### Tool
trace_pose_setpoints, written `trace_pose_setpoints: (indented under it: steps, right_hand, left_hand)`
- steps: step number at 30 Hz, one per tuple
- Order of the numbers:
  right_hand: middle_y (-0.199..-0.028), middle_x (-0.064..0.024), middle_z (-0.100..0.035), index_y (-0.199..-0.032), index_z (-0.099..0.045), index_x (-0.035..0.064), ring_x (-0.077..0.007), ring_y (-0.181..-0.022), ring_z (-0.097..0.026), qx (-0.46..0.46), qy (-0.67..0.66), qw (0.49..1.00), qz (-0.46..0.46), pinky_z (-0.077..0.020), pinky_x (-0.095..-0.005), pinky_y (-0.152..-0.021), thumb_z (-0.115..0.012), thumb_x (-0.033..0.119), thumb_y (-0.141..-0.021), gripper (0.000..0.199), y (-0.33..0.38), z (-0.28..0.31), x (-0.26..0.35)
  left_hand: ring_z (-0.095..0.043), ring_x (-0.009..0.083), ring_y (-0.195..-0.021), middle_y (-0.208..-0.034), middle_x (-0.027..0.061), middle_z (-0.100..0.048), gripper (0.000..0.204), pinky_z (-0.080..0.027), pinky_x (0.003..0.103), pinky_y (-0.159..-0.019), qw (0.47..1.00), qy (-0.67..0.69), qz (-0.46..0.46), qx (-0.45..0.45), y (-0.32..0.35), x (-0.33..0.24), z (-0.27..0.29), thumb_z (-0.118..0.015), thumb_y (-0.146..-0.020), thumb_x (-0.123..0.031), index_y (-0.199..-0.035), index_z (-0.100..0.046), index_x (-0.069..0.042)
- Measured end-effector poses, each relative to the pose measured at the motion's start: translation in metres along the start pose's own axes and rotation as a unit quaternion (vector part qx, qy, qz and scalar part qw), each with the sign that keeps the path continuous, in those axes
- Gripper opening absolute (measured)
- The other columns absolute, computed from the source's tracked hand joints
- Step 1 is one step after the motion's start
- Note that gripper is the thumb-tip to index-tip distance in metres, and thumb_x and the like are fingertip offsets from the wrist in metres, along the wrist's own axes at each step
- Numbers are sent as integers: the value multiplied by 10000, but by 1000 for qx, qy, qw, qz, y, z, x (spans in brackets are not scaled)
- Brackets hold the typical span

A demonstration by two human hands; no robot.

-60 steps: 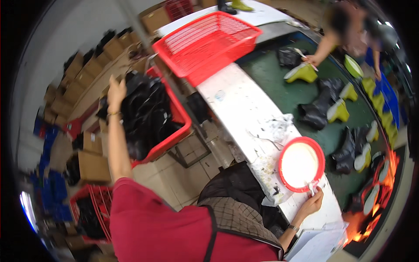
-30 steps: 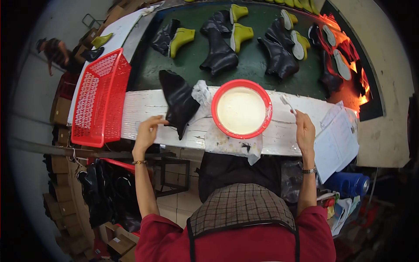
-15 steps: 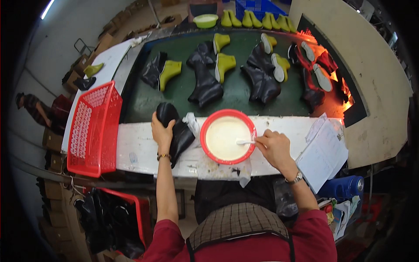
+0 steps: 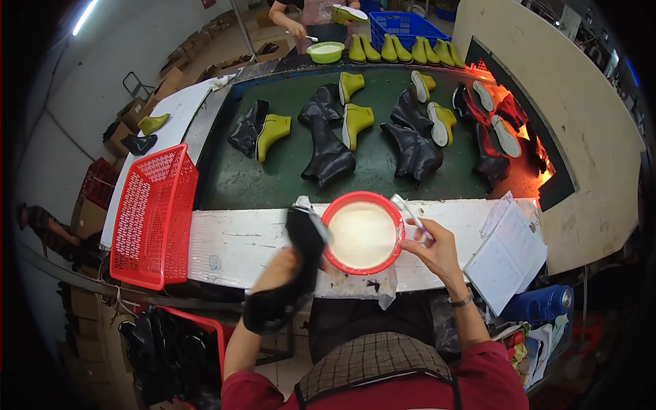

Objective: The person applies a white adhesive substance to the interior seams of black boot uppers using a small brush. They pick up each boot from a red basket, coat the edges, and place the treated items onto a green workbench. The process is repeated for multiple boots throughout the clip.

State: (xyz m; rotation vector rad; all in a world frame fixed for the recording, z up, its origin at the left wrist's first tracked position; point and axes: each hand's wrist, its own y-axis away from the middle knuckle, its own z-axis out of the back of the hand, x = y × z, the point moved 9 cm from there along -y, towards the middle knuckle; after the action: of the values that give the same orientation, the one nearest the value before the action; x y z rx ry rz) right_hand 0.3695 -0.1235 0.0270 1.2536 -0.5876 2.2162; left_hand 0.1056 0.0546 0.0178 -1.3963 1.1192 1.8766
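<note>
My left hand (image 4: 281, 265) grips a black boot upper (image 4: 292, 273), held up over the near edge of the white bench (image 4: 232, 242), just left of the bowl. My right hand (image 4: 437, 249) holds a small brush (image 4: 408, 213), its tip raised at the right rim of the red bowl (image 4: 362, 232). The bowl holds a whitish liquid and stands on crumpled paper on the bench between my hands.
A red mesh basket (image 4: 154, 215) lies at the bench's left end. Black and lime boots (image 4: 342, 137) sit on the green conveyor (image 4: 273, 184) beyond. An open notebook (image 4: 509, 249) lies at right, a blue bottle (image 4: 540, 304) below it. Another person (image 4: 304, 17) works at the far end.
My left hand has lifted the black boot upper off the bench toward me. My right hand has drawn the brush out of the bowl to its right rim.
</note>
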Motion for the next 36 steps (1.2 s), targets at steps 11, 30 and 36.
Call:
trace_pose_setpoints:
  steps: [11,30,36]
  right_hand:
    - [-674,76,-576,-868,-741,-2,-14,-631,-476,89,-225,970,-7,-369,-213,-550,-871,188,-819,235,-14,-47,39]
    - [-837,-21,-700,-978,-804,87,-175,-668,-613,2,-34,983,183,-453,-313,-580,-805,169,-846,155,-9,10,27]
    - [-843,24,-698,-955,-809,112,-106,-796,-610,99,24,948,301,-349,-305,-840,-835,159,-810,154,-21,-5,83]
  left_hand:
    - [-561,209,-1276,-1440,112,-528,698,-422,346,-1108,889,316,22,330,9,-1,-99,-684,-971,-269,-1537,-357,-25]
    - [-619,125,-1071,-1215,79,-660,675,-527,286,-928,962,163,47,212,3,17,-41,-802,-901,-368,-1359,-546,56]
    - [-616,106,-1034,-1141,45,-684,613,-522,271,-899,956,99,65,268,4,5,-51,-822,-884,-363,-1295,-609,39]
